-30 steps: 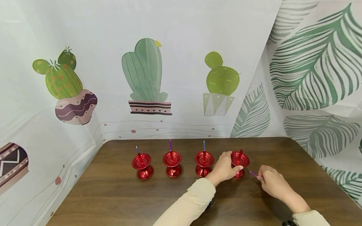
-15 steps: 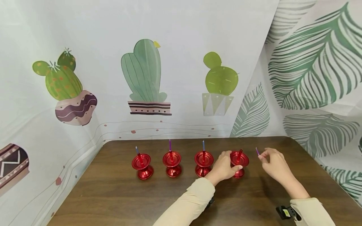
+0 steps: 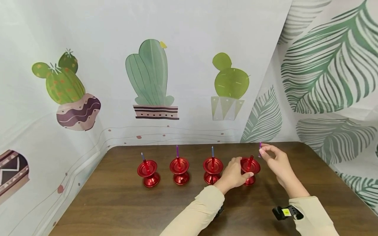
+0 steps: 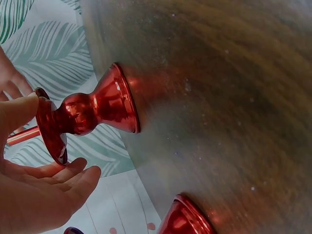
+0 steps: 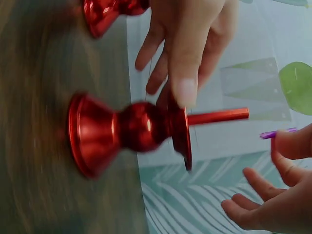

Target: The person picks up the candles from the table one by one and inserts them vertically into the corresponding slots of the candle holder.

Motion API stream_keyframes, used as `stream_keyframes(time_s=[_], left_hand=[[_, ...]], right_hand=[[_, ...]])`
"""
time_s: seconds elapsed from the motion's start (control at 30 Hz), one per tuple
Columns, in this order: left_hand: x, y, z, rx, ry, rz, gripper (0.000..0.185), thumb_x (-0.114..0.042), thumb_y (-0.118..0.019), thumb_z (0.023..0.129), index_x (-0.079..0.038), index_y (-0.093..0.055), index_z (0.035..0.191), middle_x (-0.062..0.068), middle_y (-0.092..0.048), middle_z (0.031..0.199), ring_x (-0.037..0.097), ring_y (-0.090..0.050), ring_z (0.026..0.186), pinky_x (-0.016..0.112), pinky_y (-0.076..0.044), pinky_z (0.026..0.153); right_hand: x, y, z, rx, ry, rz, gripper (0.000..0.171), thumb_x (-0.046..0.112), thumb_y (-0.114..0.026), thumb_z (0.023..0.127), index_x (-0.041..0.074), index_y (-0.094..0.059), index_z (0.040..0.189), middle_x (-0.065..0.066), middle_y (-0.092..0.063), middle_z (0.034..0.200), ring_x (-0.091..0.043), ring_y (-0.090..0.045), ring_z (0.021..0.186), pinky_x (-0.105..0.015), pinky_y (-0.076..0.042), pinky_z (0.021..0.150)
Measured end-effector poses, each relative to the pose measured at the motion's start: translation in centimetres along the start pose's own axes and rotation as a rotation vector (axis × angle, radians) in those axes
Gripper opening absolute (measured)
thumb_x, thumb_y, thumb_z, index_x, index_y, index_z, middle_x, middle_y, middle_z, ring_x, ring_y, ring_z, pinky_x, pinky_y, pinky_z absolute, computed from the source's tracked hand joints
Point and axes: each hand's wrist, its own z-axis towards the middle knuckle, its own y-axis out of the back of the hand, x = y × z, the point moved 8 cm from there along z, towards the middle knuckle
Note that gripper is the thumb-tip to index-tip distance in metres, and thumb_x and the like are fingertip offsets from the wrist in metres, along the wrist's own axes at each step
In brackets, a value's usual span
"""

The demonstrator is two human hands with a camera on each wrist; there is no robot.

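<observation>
My left hand [image 3: 234, 175] grips the dish rim of the rightmost red metal candle holder [image 3: 249, 181], thumb and fingers on opposite sides. This holder stands upright on the table, its red centre tube [image 5: 219, 116] bare at the top. My right hand [image 3: 277, 162] pinches a small purple candle [image 3: 260, 146] between thumb and fingertip, up and to the right of the tube. The candle stands roughly upright, apart from the tube in the right wrist view. In that view, the other fingers of the right hand [image 5: 278, 195] spread loosely below.
Left of my left hand stand three matching red holders: one with a blue candle [image 3: 212, 151], one with a purple candle [image 3: 177, 151] and one with a slightly tilted blue candle [image 3: 143, 156]. The brown wooden table [image 3: 141, 206] meets a printed cloth backdrop [image 3: 195, 65].
My right hand has risen and moved back, then left toward the holder, turning the purple candle from slanted to upright. The left hand has kept its grip in place.
</observation>
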Motion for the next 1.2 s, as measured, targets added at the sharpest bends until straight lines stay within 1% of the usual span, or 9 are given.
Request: stream_keyframes(time_s=[0.07, 0.1, 0.17, 0.27, 0.33, 0.53, 0.83, 1.07, 1.2], left_hand=[[0.0, 0.1, 0.0, 0.001, 0.000, 0.001, 0.065, -0.036, -0.075, 0.083, -0.006, -0.049, 0.135, 0.002, -0.057, 0.120, 0.013, -0.055, 0.109, 0.026, -0.050, 0.089], [0.0, 0.1, 0.0, 0.001, 0.000, 0.001, 0.065, -0.036, -0.075, 0.083, -0.006, -0.049, 0.135, 0.002, -0.057, 0.120, 0.013, -0.055, 0.109, 0.026, -0.050, 0.088], [0.0, 0.1, -0.1, 0.001, -0.001, 0.001, 0.065, -0.036, -0.075, 0.083, -0.006, -0.049, 0.135, 0.002, -0.057, 0.120, 0.013, -0.055, 0.109, 0.026, -0.050, 0.088], [0.0, 0.1, -0.1, 0.001, -0.004, 0.002, 0.065, -0.037, -0.075, 0.083, -0.006, -0.049, 0.135, 0.002, -0.057, 0.120, 0.012, -0.054, 0.109, 0.026, -0.050, 0.088], [0.0, 0.1, -0.1, -0.001, -0.007, 0.005, 0.065, -0.037, -0.075, 0.083, -0.006, -0.049, 0.135, 0.002, -0.057, 0.120, 0.013, -0.054, 0.109, 0.026, -0.050, 0.088], [0.0, 0.1, 0.0, 0.000, -0.001, 0.005, 0.065, -0.036, -0.075, 0.083, -0.006, -0.049, 0.134, 0.003, -0.057, 0.119, 0.013, -0.055, 0.108, 0.027, -0.051, 0.087], [0.0, 0.0, 0.0, 0.002, 0.002, -0.004, 0.065, -0.036, -0.075, 0.083, -0.006, -0.049, 0.134, 0.003, -0.057, 0.120, 0.013, -0.055, 0.109, 0.028, -0.051, 0.088], [0.0, 0.1, -0.1, -0.008, -0.011, 0.004, 0.064, -0.035, -0.075, 0.083, -0.005, -0.049, 0.134, 0.003, -0.057, 0.118, 0.013, -0.055, 0.107, 0.028, -0.051, 0.085], [0.0, 0.1, -0.2, 0.001, -0.004, 0.000, 0.064, -0.036, -0.074, 0.083, -0.006, -0.049, 0.134, 0.003, -0.057, 0.118, 0.013, -0.055, 0.107, 0.028, -0.051, 0.085]], right_hand=[[0.0, -0.5, 0.2, 0.002, -0.008, 0.066, 0.036, 0.026, -0.054, 0.099, -0.010, -0.054, 0.105, -0.023, -0.046, 0.137, -0.033, -0.043, 0.124, -0.050, -0.042, 0.101], [0.0, -0.6, 0.2, 0.000, -0.009, 0.088, 0.037, 0.026, -0.054, 0.099, -0.010, -0.053, 0.105, -0.022, -0.045, 0.138, -0.029, -0.042, 0.126, -0.051, -0.039, 0.102], [-0.1, -1.0, 0.3, -0.014, 0.003, 0.109, 0.035, 0.025, -0.055, 0.099, -0.010, -0.053, 0.106, -0.019, -0.045, 0.138, -0.018, -0.044, 0.124, -0.038, -0.042, 0.102], [-0.1, -1.4, 0.3, -0.031, 0.034, 0.124, 0.032, 0.021, -0.056, 0.099, -0.010, -0.055, 0.106, -0.014, -0.047, 0.136, -0.002, -0.046, 0.114, -0.016, -0.044, 0.089], [-0.2, -1.7, 0.3, -0.035, 0.051, 0.151, 0.030, 0.018, -0.056, 0.098, -0.010, -0.055, 0.106, -0.010, -0.049, 0.133, 0.004, -0.046, 0.109, -0.010, -0.043, 0.083], [-0.7, -2.3, 0.3, -0.037, 0.047, 0.195, 0.029, 0.017, -0.057, 0.097, -0.011, -0.055, 0.106, 0.009, -0.050, 0.125, 0.003, -0.049, 0.105, -0.009, -0.045, 0.082], [-1.3, -2.6, -0.2, -0.069, 0.048, 0.190, 0.026, 0.011, -0.058, 0.097, -0.013, -0.055, 0.106, 0.012, -0.052, 0.121, 0.003, -0.050, 0.106, -0.008, -0.045, 0.081], [-0.9, -2.5, -0.5, -0.074, 0.115, 0.093, 0.022, 0.010, -0.058, 0.097, -0.010, -0.058, 0.107, -0.018, -0.052, 0.130, 0.008, -0.047, 0.104, -0.005, -0.043, 0.080], [-0.1, -2.4, -0.6, -0.052, 0.193, 0.029, 0.022, 0.004, -0.060, 0.094, -0.007, -0.061, 0.113, -0.020, -0.053, 0.128, 0.011, -0.043, 0.107, -0.003, -0.040, 0.082]])
